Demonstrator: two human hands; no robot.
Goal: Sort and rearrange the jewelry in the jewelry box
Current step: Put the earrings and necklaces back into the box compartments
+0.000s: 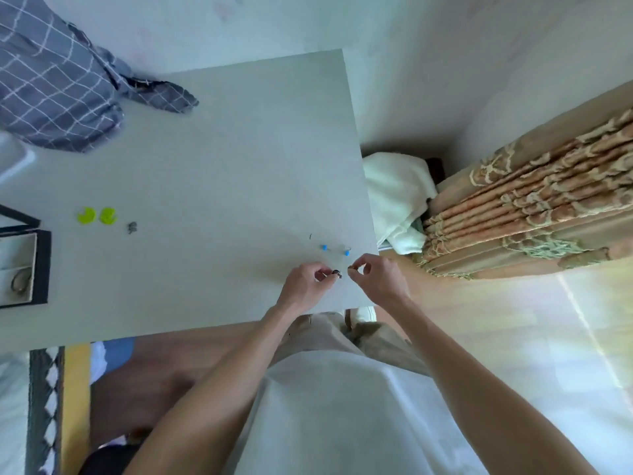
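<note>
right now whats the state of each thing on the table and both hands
left hand: pinching a small dark piece
right hand: pinching a tiny item, too small to identify
jewelry box: open, a ring-like piece inside
two yellow-green pieces: loose on the table, side by side
two blue pieces: on the table beyond the hands
checked cloth: crumpled at the far corner

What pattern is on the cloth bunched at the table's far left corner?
The cloth is blue-grey with a white grid check, seen in the head view.
</note>
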